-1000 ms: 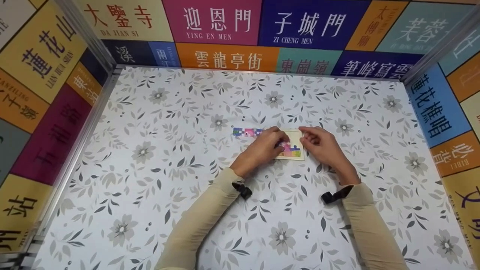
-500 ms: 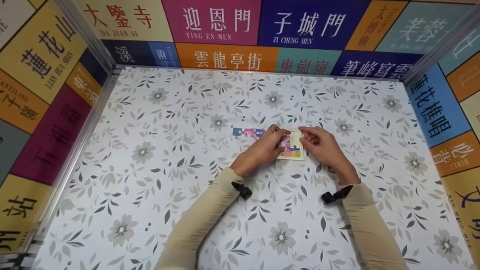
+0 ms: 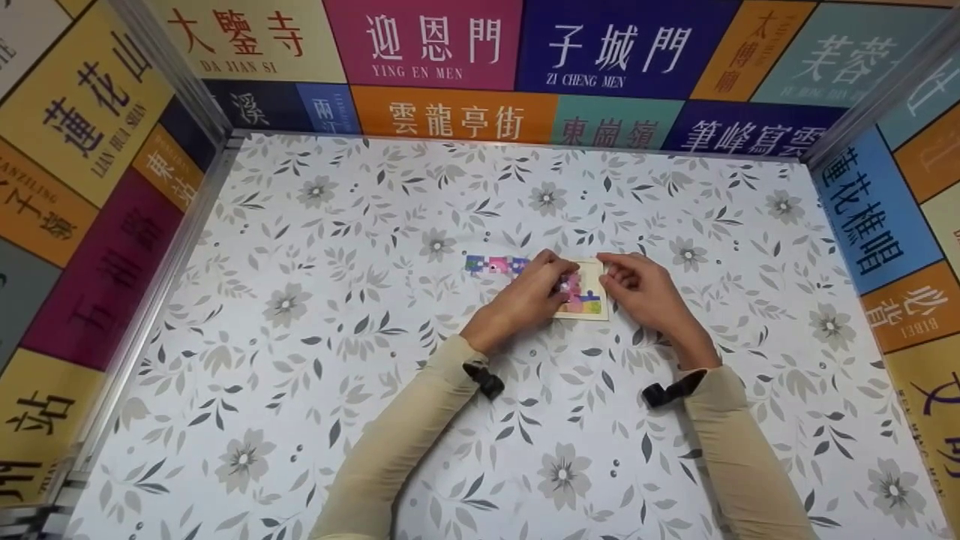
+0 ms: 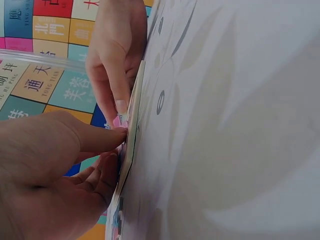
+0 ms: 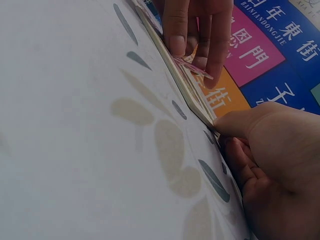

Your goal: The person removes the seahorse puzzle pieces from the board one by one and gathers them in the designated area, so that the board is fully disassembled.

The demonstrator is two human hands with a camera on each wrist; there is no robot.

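Note:
A small puzzle board (image 3: 594, 318) with a pale rim lies near the middle of the table, several coloured pieces set in its lower part. My left hand (image 3: 525, 292) is over the board's left side and hides much of it. Between its thumb and fingers it pinches a pink puzzle piece (image 5: 195, 69), held tilted close over the board. At the board's right edge is my right hand (image 3: 637, 289), fingers curled, with the thumb and index finger gripping the rim. In the left wrist view, the left thumb comes down right at the rim.
Loose puzzle pieces (image 3: 495, 265) lie in a row left of the board, partly behind the left hand. The table (image 3: 360, 420) has a white cover with grey flowers and leaves. Colourful lettered panels (image 3: 435, 45) wall in the back and both sides.
My left fingers have shifted slightly over the board, and more of the pink pieces beside the thumb shows. The right hand and the board have stayed in place.

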